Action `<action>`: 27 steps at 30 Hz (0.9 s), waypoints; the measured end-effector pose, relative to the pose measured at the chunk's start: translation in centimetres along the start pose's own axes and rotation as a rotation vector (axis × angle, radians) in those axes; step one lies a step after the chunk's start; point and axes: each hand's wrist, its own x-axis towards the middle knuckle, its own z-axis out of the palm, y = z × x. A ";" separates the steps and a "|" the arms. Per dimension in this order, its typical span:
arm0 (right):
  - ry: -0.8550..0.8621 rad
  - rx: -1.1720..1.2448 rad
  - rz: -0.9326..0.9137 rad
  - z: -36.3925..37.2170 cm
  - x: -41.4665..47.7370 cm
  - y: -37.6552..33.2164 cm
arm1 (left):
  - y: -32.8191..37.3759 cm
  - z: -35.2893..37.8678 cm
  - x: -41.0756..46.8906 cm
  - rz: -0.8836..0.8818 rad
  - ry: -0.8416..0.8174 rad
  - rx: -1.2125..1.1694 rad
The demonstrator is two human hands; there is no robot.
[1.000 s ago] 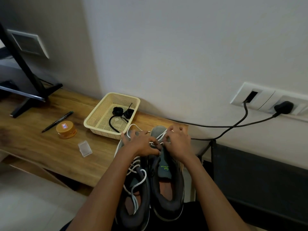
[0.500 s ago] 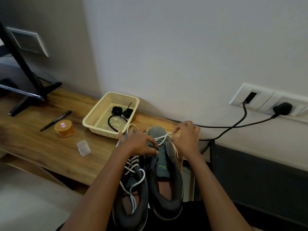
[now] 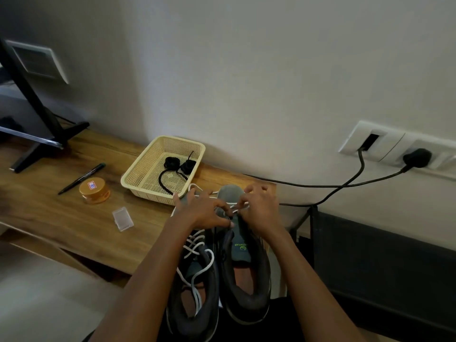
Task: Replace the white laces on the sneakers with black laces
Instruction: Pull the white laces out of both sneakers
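- A person sits at a wooden bench (image 3: 61, 218) that runs along a pale wall. Take twelve o'clock as the wall straight ahead of them.
- Two dark grey sneakers stand side by side, touching, toes at twelve o'clock and heels towards the person's lap.
- The left sneaker (image 3: 195, 314) carries a loose white lace (image 3: 197, 270) that crosses its eyelets and trails into its opening.
- The right sneaker (image 3: 246, 285) has bare upper eyelets and an exposed tongue. Its white lace (image 3: 238, 206) shows only near the toe.
- The right hand (image 3: 261, 208) is over the toe of the right sneaker. Its fingers are curled narrow and pinch that white lace.
- The left hand (image 3: 204, 211) lies across the front of the left sneaker, with its fingers bent and reaching to three o'clock onto the right sneaker. I cannot tell whether they grip the lace or only press.
- At eleven o'clock from the toes, just beside them, sits a cream mesh basket (image 3: 138, 174). In it lie the black laces (image 3: 180, 166), two coiled bundles with a tail curving out.
- At nine o'clock from the basket is an orange round tin (image 3: 94, 190), with a dark pen (image 3: 81, 178) beyond it.
- A small clear plastic box (image 3: 122, 218) lies at seven o'clock from the basket.
- At two o'clock, a white wall socket (image 3: 385, 146) holds a black plug (image 3: 417, 157), and dark cables (image 3: 320, 185) run from it along the wall.
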 end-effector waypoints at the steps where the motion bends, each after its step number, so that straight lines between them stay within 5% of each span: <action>1: 0.045 0.026 0.036 -0.1 0.2 0.3 | 0.0 0.0 0.0 -0.004 -0.006 -0.007; 6: 0.355 0.349 0.383 -1.1 0.7 2.8 | -0.2 0.1 0.0 -0.020 -0.013 -0.056; 11: 0.393 0.463 0.543 -1.6 0.7 3.3 | -0.1 0.1 0.1 -0.026 -0.013 -0.061; 20: 0.108 0.121 0.100 -1.4 -0.1 -0.3 | -0.2 0.1 0.1 -0.016 -0.012 -0.063; 27: -0.032 0.035 -0.045 -0.4 -0.3 -0.5 | -0.2 0.0 0.1 -0.018 -0.020 -0.061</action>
